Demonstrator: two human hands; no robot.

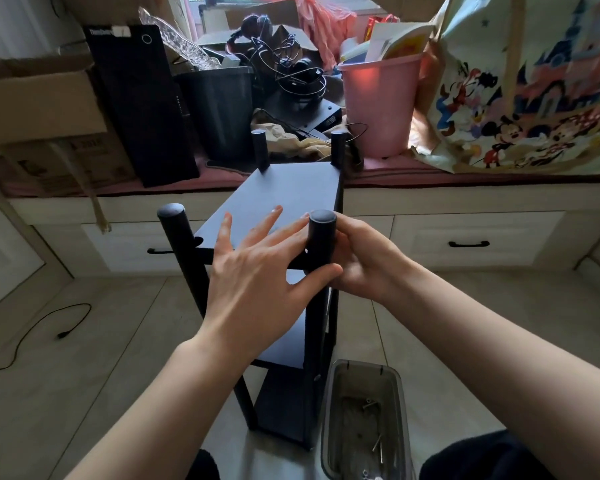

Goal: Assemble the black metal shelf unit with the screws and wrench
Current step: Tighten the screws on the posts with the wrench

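A single wide-angle view looks from the person's head, forward and steeply down onto the black metal shelf unit point(284, 209), which stands close below the lens on the floor. Beyond the unit the view faces a cluttered window seat point(430, 174); nearer than the unit, both forearms enter from the bottom edge. Straight lines bow toward the frame edges.

Tiled floor point(84, 375): shelf unit point(284, 199), screw bin point(364, 420), cable point(32, 334).
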